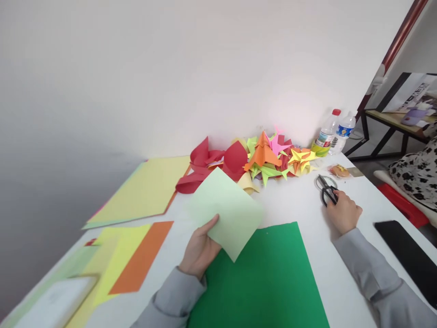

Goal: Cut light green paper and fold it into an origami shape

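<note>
My left hand (200, 248) pinches the lower corner of a pale green square sheet of paper (227, 212) and holds it tilted above the white table (300, 205). Under it lies a large dark green sheet (269, 278). My right hand (343, 212) rests on the table to the right, its fingers closed on the handles of black scissors (327, 187) that lie flat on the table. Both my sleeves are grey.
A heap of folded paper shapes (262, 159) in red, orange, pink and yellow lies against the wall. Stacked coloured sheets (143, 191) and yellow and orange sheets (129, 255) lie left. Two water bottles (336, 132) stand at the back right. A black phone (409, 255) lies near the right edge.
</note>
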The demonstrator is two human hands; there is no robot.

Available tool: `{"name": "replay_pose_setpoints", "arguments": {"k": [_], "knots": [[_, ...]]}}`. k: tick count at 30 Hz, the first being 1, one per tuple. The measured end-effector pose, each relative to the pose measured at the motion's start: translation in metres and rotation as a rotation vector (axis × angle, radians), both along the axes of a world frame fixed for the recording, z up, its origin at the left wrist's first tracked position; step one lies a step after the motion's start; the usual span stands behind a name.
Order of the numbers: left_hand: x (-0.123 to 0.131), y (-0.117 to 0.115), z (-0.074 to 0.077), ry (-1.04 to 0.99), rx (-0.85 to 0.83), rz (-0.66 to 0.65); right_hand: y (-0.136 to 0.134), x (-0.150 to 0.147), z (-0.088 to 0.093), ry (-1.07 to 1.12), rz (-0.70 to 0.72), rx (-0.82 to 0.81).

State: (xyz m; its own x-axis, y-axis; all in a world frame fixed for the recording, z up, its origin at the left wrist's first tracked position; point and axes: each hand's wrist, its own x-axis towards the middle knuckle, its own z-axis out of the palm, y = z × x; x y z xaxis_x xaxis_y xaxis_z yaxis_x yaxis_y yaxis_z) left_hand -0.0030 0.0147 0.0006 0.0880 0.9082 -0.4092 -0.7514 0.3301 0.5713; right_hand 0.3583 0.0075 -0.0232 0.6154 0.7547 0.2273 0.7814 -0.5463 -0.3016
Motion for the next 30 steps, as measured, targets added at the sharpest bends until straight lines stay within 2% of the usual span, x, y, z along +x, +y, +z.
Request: {"name": "replay_pose_setpoints", "arguments": {"k": [4,7,9,10,12,14,16,19,25,30], "knots": [[0.001,0.000,0.004,-0.095,0.030,0.035,0.004,0.007,0.003,-0.016,0.051,0.064],[0.006,-0.001,0.008,-0.163,0.048,0.004,0.003,0.003,0.007,0.066,0.080,0.281],[0.010,0.000,0.008,-0.180,0.042,-0.022,0.000,-0.010,0.014,0.250,0.134,0.501],[0.013,0.001,0.008,-0.181,0.046,-0.022,-0.002,-0.020,0.017,0.415,0.196,0.599],[0.018,0.004,0.006,-0.180,0.036,-0.027,-0.008,-0.045,0.025,0.817,0.424,0.674],[0.023,0.007,0.004,-0.167,0.017,-0.015,-0.013,-0.071,0.031,1.293,0.655,0.548],[0.024,0.010,0.002,-0.158,0.014,-0.007,-0.019,-0.092,0.036,1.637,0.743,0.423],[0.020,0.012,-0.005,-0.146,0.039,0.003,-0.027,-0.108,0.038,1.937,0.796,0.294],[0.005,0.015,-0.018,-0.204,0.063,0.023,-0.037,-0.111,0.029,2.194,0.911,0.105],[0.006,0.016,-0.017,-0.167,0.074,0.057,-0.037,-0.107,0.026,2.261,0.991,-0.157]]}}
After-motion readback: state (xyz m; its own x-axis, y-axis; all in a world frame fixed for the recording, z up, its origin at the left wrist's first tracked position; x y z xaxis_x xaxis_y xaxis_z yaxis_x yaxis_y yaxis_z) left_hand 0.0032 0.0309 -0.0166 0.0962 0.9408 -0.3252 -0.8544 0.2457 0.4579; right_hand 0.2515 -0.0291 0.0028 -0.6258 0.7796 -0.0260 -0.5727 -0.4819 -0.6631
